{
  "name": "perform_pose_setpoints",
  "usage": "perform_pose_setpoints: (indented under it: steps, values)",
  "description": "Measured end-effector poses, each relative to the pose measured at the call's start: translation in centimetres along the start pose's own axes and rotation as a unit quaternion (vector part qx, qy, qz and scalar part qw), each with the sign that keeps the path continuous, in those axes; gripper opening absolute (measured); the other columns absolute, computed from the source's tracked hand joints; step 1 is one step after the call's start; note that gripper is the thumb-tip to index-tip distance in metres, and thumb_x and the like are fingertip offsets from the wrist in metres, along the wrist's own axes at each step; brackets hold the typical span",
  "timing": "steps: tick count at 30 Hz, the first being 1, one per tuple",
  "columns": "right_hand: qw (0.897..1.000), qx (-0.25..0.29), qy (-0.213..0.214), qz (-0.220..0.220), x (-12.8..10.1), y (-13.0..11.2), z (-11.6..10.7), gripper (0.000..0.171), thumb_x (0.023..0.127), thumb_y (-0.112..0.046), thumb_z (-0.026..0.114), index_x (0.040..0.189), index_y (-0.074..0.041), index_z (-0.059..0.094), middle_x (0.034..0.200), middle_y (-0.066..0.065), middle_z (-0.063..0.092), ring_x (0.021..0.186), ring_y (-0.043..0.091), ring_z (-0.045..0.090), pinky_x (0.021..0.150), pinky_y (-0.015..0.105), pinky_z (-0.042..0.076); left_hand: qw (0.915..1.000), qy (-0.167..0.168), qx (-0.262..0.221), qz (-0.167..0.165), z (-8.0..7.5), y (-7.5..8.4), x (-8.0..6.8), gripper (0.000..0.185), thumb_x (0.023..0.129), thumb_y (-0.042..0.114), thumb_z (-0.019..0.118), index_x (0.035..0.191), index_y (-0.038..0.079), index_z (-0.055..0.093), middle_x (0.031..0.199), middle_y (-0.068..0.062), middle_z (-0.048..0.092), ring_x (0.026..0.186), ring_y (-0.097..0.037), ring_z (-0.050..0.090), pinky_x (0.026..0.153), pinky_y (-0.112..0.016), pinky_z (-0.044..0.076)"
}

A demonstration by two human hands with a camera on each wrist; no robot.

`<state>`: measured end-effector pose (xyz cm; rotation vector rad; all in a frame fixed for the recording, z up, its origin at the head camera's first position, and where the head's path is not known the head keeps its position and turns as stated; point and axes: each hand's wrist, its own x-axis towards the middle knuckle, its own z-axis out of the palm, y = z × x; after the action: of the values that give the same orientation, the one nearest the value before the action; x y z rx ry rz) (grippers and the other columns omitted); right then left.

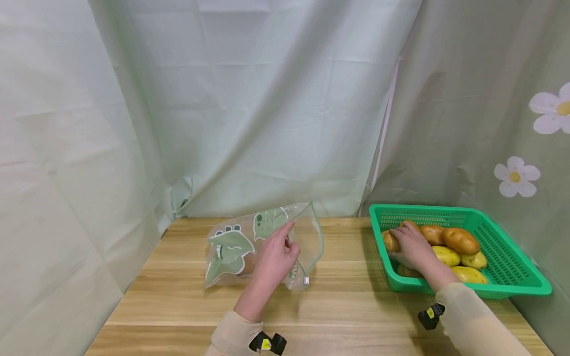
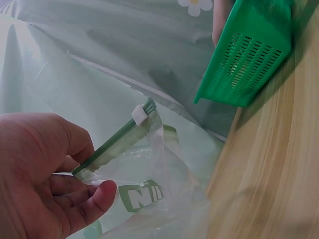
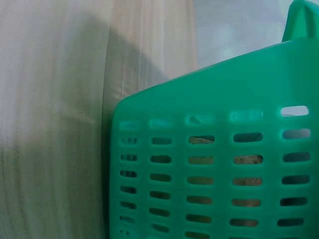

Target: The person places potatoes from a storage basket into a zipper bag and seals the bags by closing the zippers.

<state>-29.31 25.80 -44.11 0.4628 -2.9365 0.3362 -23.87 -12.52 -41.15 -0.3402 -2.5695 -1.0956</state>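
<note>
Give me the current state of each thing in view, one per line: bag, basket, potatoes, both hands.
Zip bag: on the table, mouth held up, slider at one end.
Green basket: upright, holding potatoes.
Potatoes: piled in the basket.
Left hand: pinches the bag's zip edge.
Right hand: in the basket, fingers over a potato.
</note>
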Motion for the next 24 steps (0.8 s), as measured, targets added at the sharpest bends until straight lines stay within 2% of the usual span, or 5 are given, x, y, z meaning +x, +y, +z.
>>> perform_pose_setpoints:
  steps: [4, 10, 17, 24]
  values:
    - [1.0, 0.001, 0.015, 0.003, -0.05, -0.06, 0.06, 0.063, 0.088, -0.016, 0.093, 0.136, 0.015, 0.066, 0.136, 0.037, 0.063, 0.137, 0.055, 0.048, 0.111, 0.07, 0.045, 1.0, 0.001, -0.001, 0.001, -0.04, 0.07, 0.0, 0.066, 0.092, 0.0, 0.07, 0.157, 0.003, 0.059, 0.089, 0.001, 0.06, 0.071, -0.012, 0.053, 0.059, -0.029, 0.047]
    - [1.0, 0.005, 0.025, 0.003, 0.01, -0.05, 0.18, 0.062, 0.085, -0.016, 0.095, 0.133, 0.013, 0.068, 0.126, 0.033, 0.067, 0.125, 0.051, 0.051, 0.104, 0.067, 0.048, 1.0, 0.005, 0.001, 0.004, -0.1, 0.14, -0.02, 0.066, 0.091, 0.0, 0.071, 0.157, 0.002, 0.06, 0.089, 0.001, 0.061, 0.073, -0.012, 0.053, 0.06, -0.029, 0.048]
    - [1.0, 0.008, 0.027, 0.003, -0.05, 0.03, 0.21, 0.06, 0.085, -0.015, 0.094, 0.132, 0.012, 0.067, 0.131, 0.037, 0.067, 0.141, 0.059, 0.044, 0.114, 0.072, 0.041, 1.0, 0.003, 0.002, -0.001, -0.24, 0.33, -0.04, 0.066, 0.092, 0.0, 0.071, 0.157, 0.003, 0.059, 0.089, 0.002, 0.06, 0.07, -0.012, 0.052, 0.058, -0.028, 0.046]
    - [0.999, 0.021, 0.038, 0.01, -0.13, 0.2, 0.2, 0.061, 0.085, -0.015, 0.092, 0.132, 0.013, 0.065, 0.132, 0.039, 0.064, 0.139, 0.06, 0.045, 0.112, 0.074, 0.04, 1.0, 0.001, 0.0, -0.002, -0.28, 0.34, -0.04, 0.067, 0.092, 0.0, 0.071, 0.158, 0.003, 0.059, 0.089, 0.001, 0.061, 0.072, -0.012, 0.053, 0.058, -0.028, 0.047]
